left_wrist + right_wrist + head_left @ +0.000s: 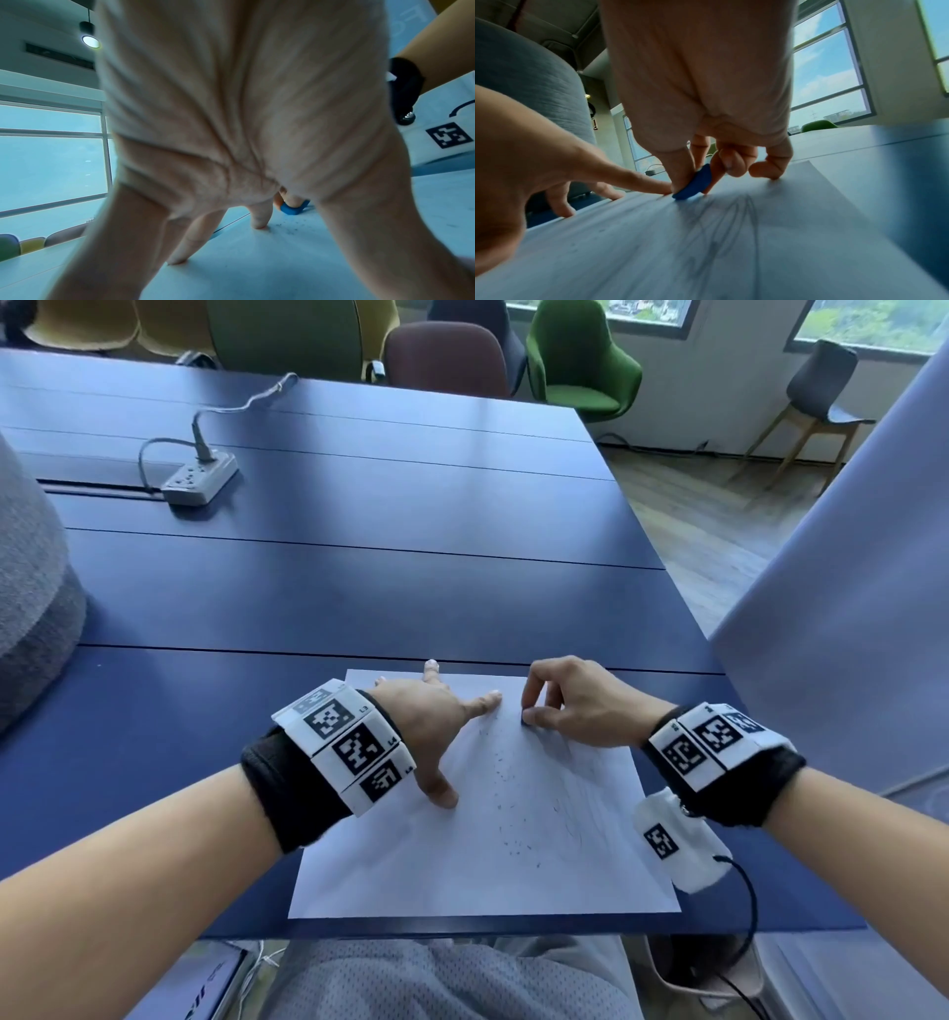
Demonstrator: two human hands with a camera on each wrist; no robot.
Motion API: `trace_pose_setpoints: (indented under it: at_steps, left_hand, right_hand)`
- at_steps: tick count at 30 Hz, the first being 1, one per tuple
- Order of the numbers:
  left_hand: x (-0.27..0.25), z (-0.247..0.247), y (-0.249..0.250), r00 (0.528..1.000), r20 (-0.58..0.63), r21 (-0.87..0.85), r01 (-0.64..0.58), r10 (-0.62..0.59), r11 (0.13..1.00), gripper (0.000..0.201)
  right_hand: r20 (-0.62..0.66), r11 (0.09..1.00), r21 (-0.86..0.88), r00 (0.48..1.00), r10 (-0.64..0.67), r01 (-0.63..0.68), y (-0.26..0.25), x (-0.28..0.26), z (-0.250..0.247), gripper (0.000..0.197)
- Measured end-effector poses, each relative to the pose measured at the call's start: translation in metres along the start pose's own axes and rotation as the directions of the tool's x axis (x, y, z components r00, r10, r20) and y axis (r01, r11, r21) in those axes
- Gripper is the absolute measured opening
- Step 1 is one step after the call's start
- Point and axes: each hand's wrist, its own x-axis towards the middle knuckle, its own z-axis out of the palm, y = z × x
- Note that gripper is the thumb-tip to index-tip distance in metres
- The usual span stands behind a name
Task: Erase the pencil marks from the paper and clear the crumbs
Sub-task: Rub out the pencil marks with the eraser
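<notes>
A white sheet of paper (462, 865) lies on the blue table near its front edge. Faint pencil marks (575, 793) run down its right half, and dark eraser crumbs (506, 788) are scattered over its middle. My left hand (441, 716) is spread flat with straight fingers, pressing the paper's upper left part. My right hand (570, 701) pinches a small blue eraser (695, 183) between thumb and fingers, its lower edge touching the paper near the top. The eraser (293, 209) also shows in the left wrist view, beyond my left forefinger.
A grey power strip (200, 477) with its cable lies on the blue table (359, 531) at the far left. Chairs stand beyond the table's far edge. A grey padded shape (31, 588) rises at the left, and the table's right edge drops to a wooden floor.
</notes>
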Motion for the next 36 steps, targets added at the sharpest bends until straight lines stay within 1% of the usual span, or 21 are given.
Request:
trace_pose_setpoints:
  at_steps: [2, 3, 6, 7, 10, 11, 12, 16, 17, 20, 21, 22, 25, 26, 27, 30, 31, 32, 34, 35, 36]
  left_hand:
    - [0.001, 0.0, 0.0, 1.0, -0.005, 0.002, -0.001, 0.001, 1.0, 0.124]
    - [0.001, 0.001, -0.001, 1.0, -0.004, 0.004, -0.001, 0.001, 1.0, 0.124]
    - [0.001, 0.001, 0.0, 1.0, -0.004, 0.011, 0.004, -0.004, 1.0, 0.125]
    - [0.001, 0.001, 0.0, 1.0, -0.004, 0.011, 0.004, -0.004, 1.0, 0.125]
    - [0.002, 0.001, 0.001, 1.0, -0.002, 0.008, 0.01, -0.01, 1.0, 0.124]
    - [0.002, 0.001, 0.001, 1.0, 0.002, 0.006, 0.013, -0.013, 1.0, 0.124]
    - [0.002, 0.001, 0.001, 1.0, 0.005, 0.008, 0.017, -0.017, 1.0, 0.125]
    - [0.002, 0.001, 0.002, 1.0, 0.019, 0.008, 0.023, -0.023, 1.0, 0.126]
    - [0.002, 0.001, 0.002, 1.0, 0.017, 0.007, 0.022, -0.022, 1.0, 0.125]
    - [0.003, 0.001, 0.001, 1.0, 0.007, 0.013, 0.018, -0.018, 1.0, 0.125]
    - [0.002, 0.001, 0.002, 1.0, 0.006, 0.015, 0.017, -0.017, 1.0, 0.125]
    - [0.002, 0.0, 0.002, 1.0, 0.006, 0.018, 0.015, -0.015, 1.0, 0.125]
    - [0.001, 0.001, 0.002, 1.0, 0.005, 0.028, 0.008, -0.008, 1.0, 0.124]
    - [0.001, 0.001, 0.002, 1.0, -0.001, 0.029, 0.005, -0.005, 1.0, 0.124]
    - [0.001, 0.001, 0.002, 1.0, -0.005, 0.03, 0.002, -0.001, 1.0, 0.123]
    - [0.003, 0.001, 0.002, 1.0, 0.004, 0.019, 0.014, -0.014, 1.0, 0.124]
    - [0.003, 0.001, 0.002, 1.0, 0.009, 0.016, 0.024, -0.024, 1.0, 0.126]
    - [0.004, 0.001, 0.002, 0.999, 0.016, 0.013, 0.032, -0.033, 0.999, 0.126]
    - [0.003, 0.001, 0.002, 0.999, 0.025, 0.008, 0.035, -0.035, 0.999, 0.126]
    - [0.002, 0.001, 0.002, 0.999, 0.023, 0.008, 0.031, -0.031, 1.0, 0.125]
    - [0.002, 0.001, 0.002, 1.0, 0.016, 0.009, 0.024, -0.024, 1.0, 0.125]
  right_hand:
    - [-0.038, 1.0, 0.014, 0.999, 0.004, -0.003, -0.002, -0.001, 0.004, 0.008]
    - [-0.013, 1.0, 0.02, 1.0, -0.017, 0.018, -0.004, -0.005, 0.007, 0.008]
    - [0.15, 0.998, 0.025, 0.987, -0.059, 0.056, -0.01, -0.018, 0.009, 0.006]
    - [0.155, 0.999, 0.017, 0.986, -0.053, 0.051, -0.01, -0.016, 0.006, 0.006]
    - [-0.014, 1.0, 0.011, 1.0, 0.005, -0.005, -0.004, -0.001, -0.001, 0.008]
    - [-0.049, 1.0, 0.022, 0.999, 0.017, -0.016, -0.002, 0.0, 0.0, 0.009]
    - [-0.047, 1.0, 0.026, 0.999, 0.011, -0.009, -0.003, -0.003, 0.002, 0.01]
    - [0.167, 0.998, 0.005, 0.984, -0.056, 0.056, -0.009, -0.019, 0.006, 0.005]
    - [0.158, 0.998, 0.001, 0.986, -0.054, 0.055, -0.009, -0.017, 0.004, 0.005]
    - [-0.01, 1.0, 0.023, 1.0, -0.013, 0.014, -0.006, -0.01, 0.004, 0.007]
    - [-0.03, 0.999, 0.036, 1.0, -0.01, 0.011, -0.006, -0.012, 0.007, 0.008]
    - [-0.009, 0.999, 0.039, 1.0, -0.025, 0.025, -0.007, -0.016, 0.009, 0.008]
    - [0.188, 0.998, 0.003, 0.98, -0.06, 0.06, -0.012, -0.029, 0.01, 0.004]
    - [0.205, 0.998, -0.011, 0.977, -0.065, 0.069, -0.014, -0.028, 0.008, 0.004]
    - [0.175, 0.997, -0.017, 0.982, -0.065, 0.069, -0.015, -0.024, 0.007, 0.004]
    - [-0.009, 0.999, 0.019, 0.999, -0.048, 0.048, -0.015, -0.017, 0.009, 0.005]
    - [-0.014, 0.998, 0.027, 0.999, -0.051, 0.052, -0.014, -0.02, 0.012, 0.006]
    - [0.026, 0.997, 0.026, 0.997, -0.067, 0.067, -0.013, -0.025, 0.015, 0.006]
    - [0.171, 0.996, 0.018, 0.982, -0.086, 0.084, -0.014, -0.034, 0.015, 0.006]
    - [0.198, 0.996, 0.011, 0.976, -0.086, 0.086, -0.016, -0.034, 0.013, 0.005]
    - [0.173, 0.997, 0.006, 0.982, -0.079, 0.079, -0.015, -0.032, 0.011, 0.005]
